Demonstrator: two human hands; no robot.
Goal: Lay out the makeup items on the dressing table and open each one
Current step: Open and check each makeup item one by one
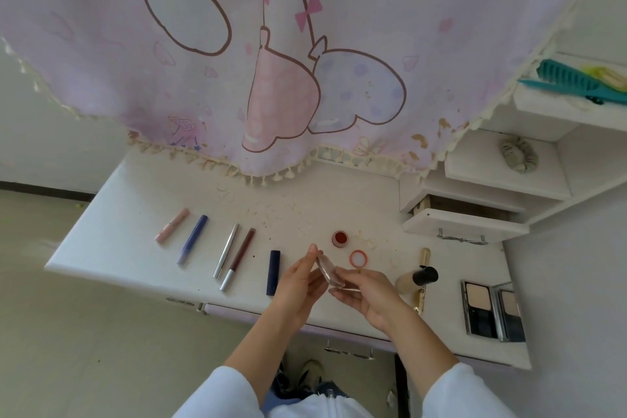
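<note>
My left hand [298, 285] and my right hand [368, 297] both hold a clear pink compact [330, 273] above the white dressing table [135, 200]; its lid is tilted up from its base. In a row on the left lie a pink tube [172, 225], a blue tube [192, 239], a silver pen [226, 249], a brown pencil [238, 258] and a dark blue lipstick [273, 272]. A small open red pot [340, 238] and its orange-rimmed lid [358, 258] lie behind my hands. To the right are a foundation bottle [415, 280], a gold tube [423, 282] and an open powder palette [492, 310].
A pink cartoon-print cloth [305, 61] with a tasselled hem hangs over the back of the table. White shelves at the right hold a teal comb [570, 81] and a scrunchie [519, 154]. A drawer handle [349, 351] sits below the table front.
</note>
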